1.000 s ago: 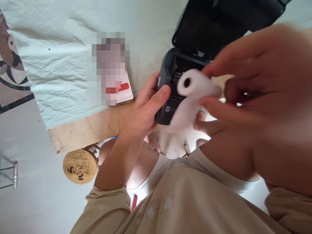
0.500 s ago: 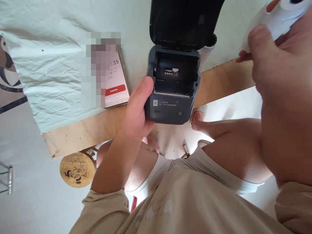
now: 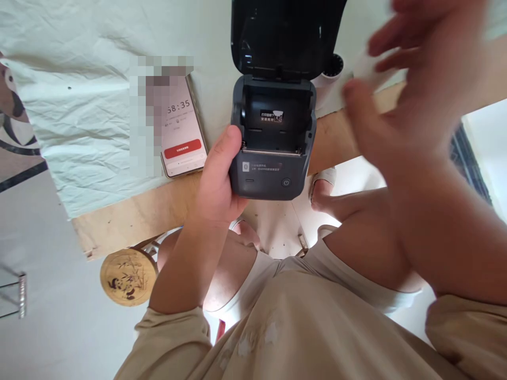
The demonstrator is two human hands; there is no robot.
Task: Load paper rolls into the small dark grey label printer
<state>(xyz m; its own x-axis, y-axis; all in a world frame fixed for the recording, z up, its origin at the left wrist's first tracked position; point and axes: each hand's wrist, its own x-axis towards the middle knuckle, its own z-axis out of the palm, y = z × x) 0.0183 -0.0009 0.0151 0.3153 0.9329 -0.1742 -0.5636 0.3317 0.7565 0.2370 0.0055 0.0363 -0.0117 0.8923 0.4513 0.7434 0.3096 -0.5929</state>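
Note:
A dark grey portable label printer point(image 3: 265, 179) is gripped at its left side by my left hand point(image 3: 219, 179), thumb on the edge and fingers underneath. Its black lid point(image 3: 283, 37) stands open, showing a hollow compartment point(image 3: 257, 126) with a small printed sticker inside. To the right, my right hand point(image 3: 412, 100) is blurred by motion. Between its thumb and fingers is a white roll of paper point(image 3: 366, 68), mostly covered and smeared. Behind the printer stands a white cylinder with a black top point(image 3: 331, 66), partly hidden.
A phone point(image 3: 184, 126) with a lit screen and a red button lies on the pale green cloth point(image 3: 95, 116), partly pixelated. The table's bare wooden edge point(image 3: 134, 219) runs in front. Below it are a round wooden stool point(image 3: 129, 277) and my legs.
My right hand has swung left towards the printer and turned, so the white roll is more hidden. The printer has shifted slightly left in view, its lid still open.

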